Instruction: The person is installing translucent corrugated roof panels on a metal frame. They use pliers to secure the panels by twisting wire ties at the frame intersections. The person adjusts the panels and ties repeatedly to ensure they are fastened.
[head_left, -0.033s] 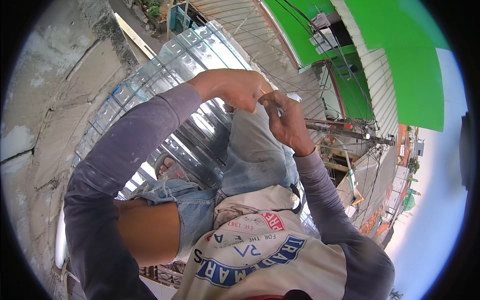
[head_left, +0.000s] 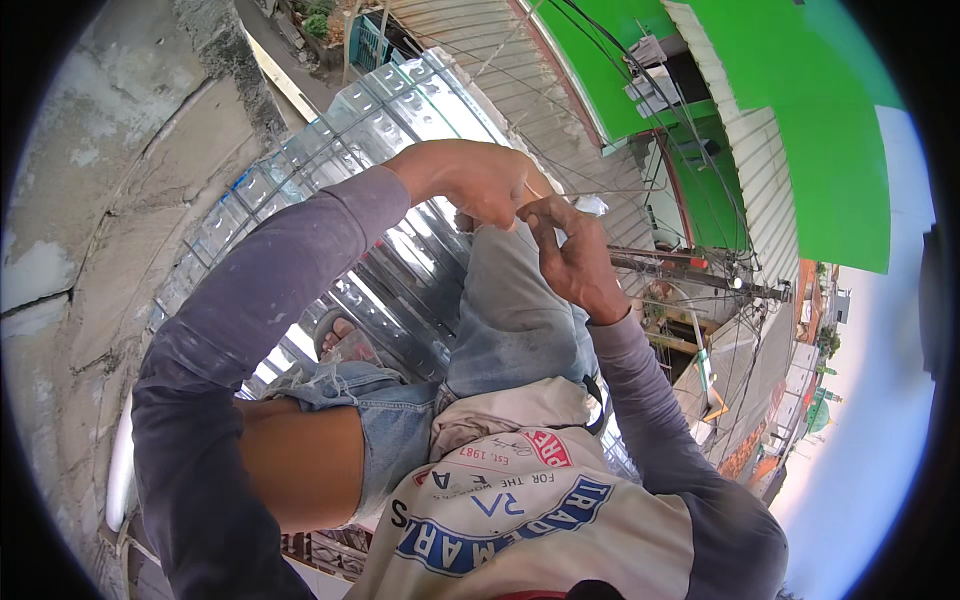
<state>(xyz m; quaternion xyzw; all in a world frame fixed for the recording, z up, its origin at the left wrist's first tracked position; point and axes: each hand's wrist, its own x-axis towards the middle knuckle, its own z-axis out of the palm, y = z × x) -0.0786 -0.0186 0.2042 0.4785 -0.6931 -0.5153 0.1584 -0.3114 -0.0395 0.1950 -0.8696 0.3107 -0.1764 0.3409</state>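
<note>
My left hand (head_left: 480, 182) is bent at the wrist above my raised knee, its fingers curled closed. A thin, light-coloured wire-like strand (head_left: 533, 190) shows at its fingers; what else lies inside the fist is hidden. My right hand (head_left: 577, 258) meets it from the right, thumb and forefinger pinched together at the left hand's fingertips. Whatever sits in that pinch is too small to make out. Beneath both hands are my legs in worn blue jeans (head_left: 515, 310). Under me stretches a steel wire mesh (head_left: 340, 140) over shiny corrugated metal sheet (head_left: 392, 285).
A rough concrete wall (head_left: 130, 200) rises close on the left. Beyond the sheet's edge lie a lower corrugated roof (head_left: 520, 70) and a bright green building (head_left: 830, 150). Overhead cables (head_left: 715, 200) run on the right. My sandalled foot (head_left: 335, 332) rests on the metal sheet.
My right hand has shifted slightly down and its fingers have turned a little at the left hand's fingertips. The left hand stays nearly in place, while the whole view has tilted slightly.
</note>
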